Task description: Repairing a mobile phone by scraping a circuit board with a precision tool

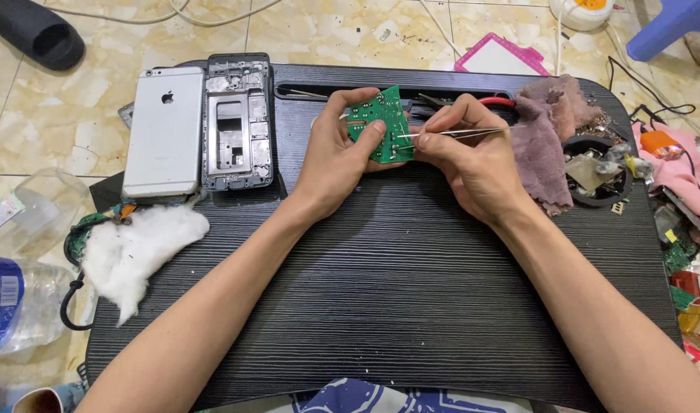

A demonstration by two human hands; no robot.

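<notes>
Pinching one green circuit board [382, 122] between thumb and fingers, the left hand [336, 149] holds it tilted above the far middle of the black lap desk [396, 283]. The right hand [472, 164] squeezes one pair of metal tweezers [457, 133] between thumb and forefinger, the tips pressed together and touching the board's face.

Counted on the desk: two phone parts side by side at the far left, one silver phone back [165, 130] and one bare metal phone frame [237, 122] just beside it; one wad of white cotton [132, 248] hanging over the left edge; one mauve rag [545, 145] near the right hand; one round recess [595, 172] at the far right holding small metal scraps. A red-handled tool [494, 100] lies in the groove along the far edge, partly hidden behind the hands.

Between the forearms the desk's near half gives broad open room, up to the near edge. The right edge is crowded by a pile of pink cloth and bits [683, 199].

On the tiled floor [52, 115] lie one black slipper [35, 32] at far left, one clear plastic bottle [9, 302] with a blue label at near left, one pink-rimmed flat piece [499, 55] beyond the desk, and one blue stool leg [664, 27] at far right.
</notes>
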